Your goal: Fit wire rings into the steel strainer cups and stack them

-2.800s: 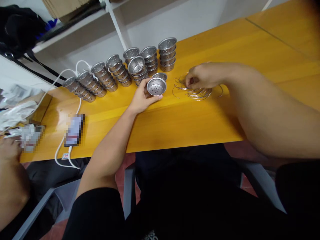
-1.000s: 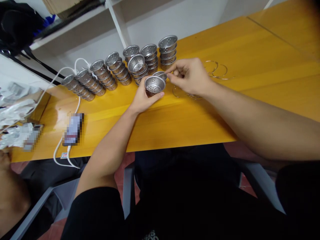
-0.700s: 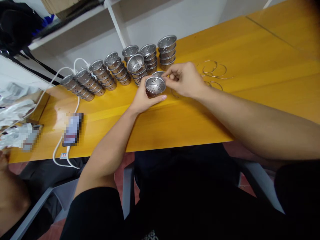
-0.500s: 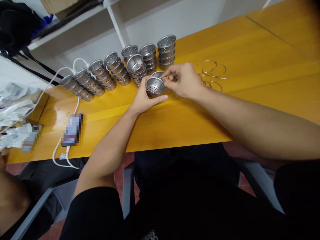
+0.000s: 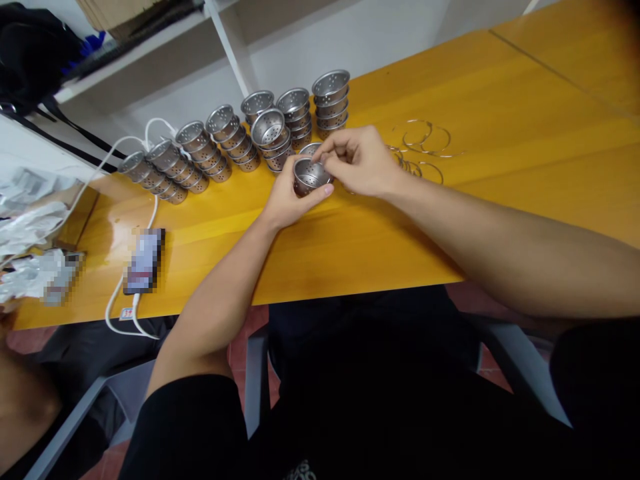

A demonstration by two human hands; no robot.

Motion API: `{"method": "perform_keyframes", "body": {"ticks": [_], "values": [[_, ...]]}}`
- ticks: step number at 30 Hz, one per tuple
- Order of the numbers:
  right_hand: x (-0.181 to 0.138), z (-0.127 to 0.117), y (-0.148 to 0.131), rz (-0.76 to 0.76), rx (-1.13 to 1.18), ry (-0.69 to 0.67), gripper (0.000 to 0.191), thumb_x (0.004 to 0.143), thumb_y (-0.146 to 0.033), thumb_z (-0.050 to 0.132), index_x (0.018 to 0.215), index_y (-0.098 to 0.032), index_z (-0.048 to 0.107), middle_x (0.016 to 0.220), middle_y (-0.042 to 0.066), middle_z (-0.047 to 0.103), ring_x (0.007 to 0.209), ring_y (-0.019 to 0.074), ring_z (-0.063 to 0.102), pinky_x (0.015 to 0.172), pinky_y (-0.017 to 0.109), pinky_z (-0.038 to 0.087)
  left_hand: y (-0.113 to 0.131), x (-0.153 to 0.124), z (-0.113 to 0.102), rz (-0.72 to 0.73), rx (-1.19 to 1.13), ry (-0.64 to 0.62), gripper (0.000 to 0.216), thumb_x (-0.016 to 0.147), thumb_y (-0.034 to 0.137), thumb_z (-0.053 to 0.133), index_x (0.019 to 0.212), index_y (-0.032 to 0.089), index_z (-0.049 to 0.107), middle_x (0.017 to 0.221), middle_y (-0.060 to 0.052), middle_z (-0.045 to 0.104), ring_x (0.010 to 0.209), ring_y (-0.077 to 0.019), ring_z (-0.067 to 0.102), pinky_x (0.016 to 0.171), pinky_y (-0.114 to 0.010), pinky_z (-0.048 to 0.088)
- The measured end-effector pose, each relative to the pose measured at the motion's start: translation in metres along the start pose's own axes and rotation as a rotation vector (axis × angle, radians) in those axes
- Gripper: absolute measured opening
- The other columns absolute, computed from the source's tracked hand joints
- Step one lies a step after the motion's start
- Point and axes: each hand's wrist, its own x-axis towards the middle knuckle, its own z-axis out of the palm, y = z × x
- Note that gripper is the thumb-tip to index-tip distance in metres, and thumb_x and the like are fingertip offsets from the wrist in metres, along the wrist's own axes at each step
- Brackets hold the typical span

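My left hand is wrapped round a small perforated metal cup tilted toward me on the yellow table. My right hand is pinched at the cup's rim; what its fingertips hold is too thin to make out. A second cup sits just behind the held one. Thin wire rings lie scattered on the table to the right of my right hand.
Several stacks of the same metal cups line the table's far side. A phone on a white cable lies at the left. Crumpled wrappers and another person's arm are at far left. A white shelf stands behind.
My right hand left the wire rings and came left to the cup's rim. My left hand tipped the cup toward me and kept its hold.
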Motion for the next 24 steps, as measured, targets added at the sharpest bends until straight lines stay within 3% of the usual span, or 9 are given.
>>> {"method": "perform_keyframes", "body": {"ticks": [4,7,12,19,24], "values": [[0.0,-0.01,-0.01,-0.043,0.152,-0.159,0.061,0.088,-0.078,0.117,0.101,-0.032,0.08,0.093,0.005,0.079,0.097,0.0318,0.078,0.083,0.044,0.068,-0.006,0.002,-0.005,0.041,-0.061,-0.011,0.096,0.095,0.102,0.093,0.156,0.031,0.071,0.146,-0.009,0.081,0.143,-0.0341,0.082,0.134,-0.055,0.066],[0.002,-0.013,-0.009,-0.065,0.216,-0.198,0.071,0.076,-0.077,0.126,0.098,-0.032,0.076,0.091,0.004,0.077,0.096,0.031,0.078,0.081,0.042,0.069,-0.009,0.002,-0.004,0.063,-0.06,-0.036,0.101,0.091,0.101,0.097,0.162,0.035,0.069,0.153,-0.009,0.078,0.147,-0.0349,0.08,0.135,-0.055,0.065],[0.005,-0.01,-0.001,-0.013,0.218,-0.159,0.069,0.08,-0.071,0.128,0.095,-0.032,0.073,0.083,0.003,0.072,0.092,0.0312,0.077,0.075,0.042,0.069,-0.01,0.001,0.003,0.072,-0.033,-0.025,0.108,0.091,0.1,0.098,0.168,0.033,0.063,0.157,-0.011,0.077,0.154,-0.0372,0.078,0.139,-0.056,0.064],[0.003,-0.005,0.004,-0.065,0.206,-0.136,0.075,0.076,-0.091,0.122,0.091,-0.033,0.078,0.081,0.002,0.074,0.084,0.0289,0.072,0.068,0.042,0.065,-0.007,0.002,0.003,0.099,-0.005,-0.005,0.102,0.095,0.099,0.094,0.163,0.03,0.065,0.158,-0.014,0.079,0.153,-0.0371,0.08,0.143,-0.058,0.063],[0.002,-0.005,0.001,-0.112,0.185,-0.155,0.076,0.079,-0.096,0.118,0.09,-0.031,0.078,0.082,0.002,0.073,0.076,0.0248,0.066,0.067,0.04,0.06,-0.007,0.001,0.005,0.097,-0.004,0.017,0.103,0.093,0.102,0.095,0.162,0.03,0.067,0.154,-0.012,0.079,0.151,-0.0368,0.081,0.144,-0.058,0.064]]}}
